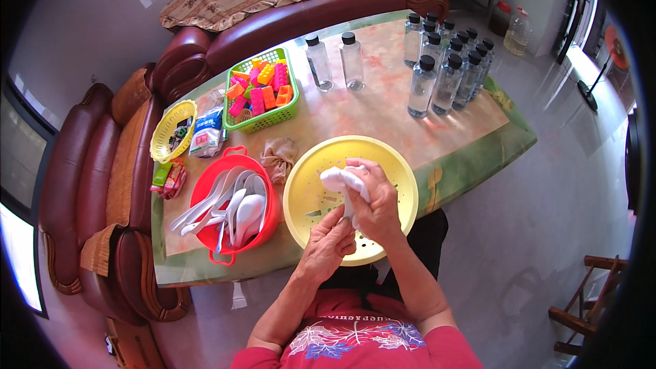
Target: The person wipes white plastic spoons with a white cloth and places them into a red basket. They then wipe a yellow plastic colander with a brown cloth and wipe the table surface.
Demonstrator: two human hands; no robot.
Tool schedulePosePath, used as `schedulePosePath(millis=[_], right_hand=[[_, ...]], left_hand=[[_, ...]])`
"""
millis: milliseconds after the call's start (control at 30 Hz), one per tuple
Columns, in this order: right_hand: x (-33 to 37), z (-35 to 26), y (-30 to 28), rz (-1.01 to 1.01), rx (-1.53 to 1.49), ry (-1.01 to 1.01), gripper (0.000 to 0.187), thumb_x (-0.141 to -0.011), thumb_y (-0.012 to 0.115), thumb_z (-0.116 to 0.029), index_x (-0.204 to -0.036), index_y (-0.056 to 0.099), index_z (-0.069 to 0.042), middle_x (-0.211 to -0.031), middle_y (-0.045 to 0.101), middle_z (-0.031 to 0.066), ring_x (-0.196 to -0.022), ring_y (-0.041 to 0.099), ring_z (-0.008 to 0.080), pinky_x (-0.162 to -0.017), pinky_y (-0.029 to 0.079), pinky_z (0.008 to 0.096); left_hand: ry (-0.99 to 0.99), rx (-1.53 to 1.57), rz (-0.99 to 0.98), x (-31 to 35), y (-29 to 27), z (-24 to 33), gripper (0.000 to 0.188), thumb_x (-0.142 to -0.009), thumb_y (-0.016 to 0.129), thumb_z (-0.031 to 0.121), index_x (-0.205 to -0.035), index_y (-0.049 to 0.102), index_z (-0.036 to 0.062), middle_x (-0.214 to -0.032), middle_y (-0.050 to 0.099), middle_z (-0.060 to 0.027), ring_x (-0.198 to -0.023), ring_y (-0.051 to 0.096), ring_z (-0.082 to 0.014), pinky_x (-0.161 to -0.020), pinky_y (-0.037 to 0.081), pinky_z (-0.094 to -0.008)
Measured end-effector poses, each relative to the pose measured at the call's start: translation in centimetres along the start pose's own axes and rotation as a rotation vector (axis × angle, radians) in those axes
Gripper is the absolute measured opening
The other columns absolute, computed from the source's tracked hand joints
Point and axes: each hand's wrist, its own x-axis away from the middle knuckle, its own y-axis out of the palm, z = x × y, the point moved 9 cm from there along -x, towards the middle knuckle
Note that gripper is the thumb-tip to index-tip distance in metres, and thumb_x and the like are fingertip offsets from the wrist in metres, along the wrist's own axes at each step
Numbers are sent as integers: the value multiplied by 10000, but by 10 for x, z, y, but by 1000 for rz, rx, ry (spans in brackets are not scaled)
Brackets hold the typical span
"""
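Over a yellow colander (298,170), my right hand (380,206) is closed around a white cloth (339,178). My left hand (329,241) pinches the lower end of what looks like a white spoon (349,213), whose upper part is hidden in the cloth and the right fingers. To the left of the colander stands a red basin (272,213) with two handles, holding several white spoons (247,217) with their handles pointing various ways. Between basin and colander, a crumpled brownish translucent bag (279,158) lies on the table.
On the table (321,119) stand a green basket (262,123) of colourful toy bricks, a yellow basket (165,142) with small items, a blue-white packet (207,135) and small snack packs (169,179). Clear bottles (421,89) with black caps crowd the far right; two others (352,65) stand apart.
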Motion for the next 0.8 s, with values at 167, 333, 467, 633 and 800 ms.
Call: schedulePosePath(millis=[167,333,467,633,800], right_hand=[[-1,51,2,-98,-397,634,179,-906,567,-105,-1043,637,-13,-878,628,38,-777,574,107,-668,461,261],[8,30,3,-79,-107,232,319,-850,590,-51,-1168,593,-19,-1171,557,148,-1039,556,262,-882,449,332],[34,-16,22,-207,226,-70,420,-776,648,-61,-1194,605,-56,-1361,434,166,-1310,335,408,-1053,320,474],[31,-30,22,-249,436,-186,379,-735,678,-134,-1103,638,-57,-1373,431,130,-1317,318,401,-1017,351,500],[9,-19,13,-218,239,-77,363,-717,652,-54,-1079,631,-43,-1212,514,180,-1142,480,396,-930,428,461]], left_hand=[[-61,-49,-32,7,1,-3,297,-976,474,111,-1271,491,88,-776,396,41,-602,301,-34,-528,288,-176],[-56,102,-32,1,-5,-8,291,-978,460,102,-1267,488,83,-807,419,25,-637,332,-51,-544,308,-188],[69,122,78,0,-17,0,319,-977,447,91,-1294,475,89,-1046,568,-30,-877,557,-116,-695,500,-270],[45,-41,80,2,-31,-6,310,-968,492,112,-1278,503,119,-919,540,21,-695,434,-75,-583,355,-224],[-9,-69,-55,7,-15,0,328,-972,478,110,-1299,498,95,-828,479,35,-616,346,-42,-532,290,-175]])
